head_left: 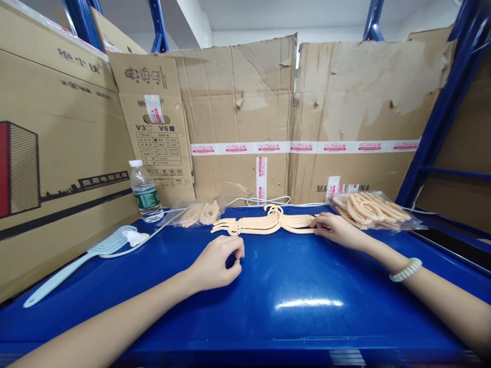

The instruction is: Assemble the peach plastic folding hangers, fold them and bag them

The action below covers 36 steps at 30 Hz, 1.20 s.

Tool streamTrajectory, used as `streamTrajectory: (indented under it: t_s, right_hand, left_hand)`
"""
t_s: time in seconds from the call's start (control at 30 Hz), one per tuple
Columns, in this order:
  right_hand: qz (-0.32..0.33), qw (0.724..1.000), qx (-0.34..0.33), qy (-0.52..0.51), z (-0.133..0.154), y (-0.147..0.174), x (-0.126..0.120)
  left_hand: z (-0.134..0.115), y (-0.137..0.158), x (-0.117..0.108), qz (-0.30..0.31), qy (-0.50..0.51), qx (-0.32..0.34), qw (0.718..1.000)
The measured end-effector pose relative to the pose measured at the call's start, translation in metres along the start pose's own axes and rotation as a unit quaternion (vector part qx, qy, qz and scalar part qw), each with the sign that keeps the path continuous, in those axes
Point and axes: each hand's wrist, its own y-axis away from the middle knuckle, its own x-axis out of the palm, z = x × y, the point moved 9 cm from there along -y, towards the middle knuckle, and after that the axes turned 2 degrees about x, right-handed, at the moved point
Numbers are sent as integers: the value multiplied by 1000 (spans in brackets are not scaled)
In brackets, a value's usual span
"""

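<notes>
Several peach-coloured plastic clothes hangers [261, 223] lie side by side in a row on the blue table [268, 306], their hooks bunched near the middle and at the left end. At the row's right end, my right hand [335, 230] has its fingers and thumb closed on the tip of a hanger. My left hand [218, 260] hovers in front of the left end, fingers curled, with a gap between thumb and forefinger and nothing visible in it. A pale coiled band [405, 270] circles my right wrist.
Clear plastic bags of peach hangers lie at right [372, 210] and left [201, 212]. At left are a water bottle [146, 191], a light-blue hairbrush [76, 263] and a white cable [161, 225]. Cardboard [238, 112] walls the back; a dark flat device [452, 248] sits right.
</notes>
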Motion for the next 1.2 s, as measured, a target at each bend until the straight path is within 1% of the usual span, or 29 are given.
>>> streamTrajectory:
  t_s: [0.13,0.23,0.37,0.47,0.53,0.6,0.67,0.77,0.87,0.93,0.97,1.0,1.07,1.1,1.2]
  right_hand:
    - [4,1000,5,-8,3,0,0]
    - [2,1000,1,-29,4,0,0]
    - [20,996,11,-87,1,0,2]
    - [32,989,31,-140,-2,2,0]
    - [35,985,44,-162,-4,3,-4]
    - [32,982,54,-180,-5,4,-11]
    - [18,978,62,-197,-6,5,-20]
    - [-7,973,69,-221,-4,7,-35]
    - [-2,962,81,-261,0,9,-41]
    - [16,951,89,-296,3,11,-40]
    - [27,946,90,-311,5,11,-38]
    - [39,941,89,-324,7,11,-35]
    - [61,936,78,-337,13,12,-31]
    - [73,935,72,-339,15,12,-28]
    - [102,934,53,-340,24,12,-18]
  left_hand:
    - [-5,1,1,7,16,12,1000]
    - [-11,2,3,21,50,28,998]
    - [-17,3,3,38,104,41,993]
    - [-13,1,2,33,141,21,989]
    - [-6,0,2,23,167,-6,986]
    - [4,-1,3,15,217,-41,975]
    - [16,-2,9,19,298,-87,950]
    - [35,1,20,15,420,-177,890]
    - [53,5,25,-38,532,-261,805]
    - [59,7,26,-75,587,-290,752]
    - [60,8,25,-89,603,-298,735]
    - [61,8,24,-101,610,-303,725]
    - [59,8,21,-118,609,-303,724]
    - [58,8,18,-126,601,-297,731]
    - [52,8,12,-139,553,-267,777]
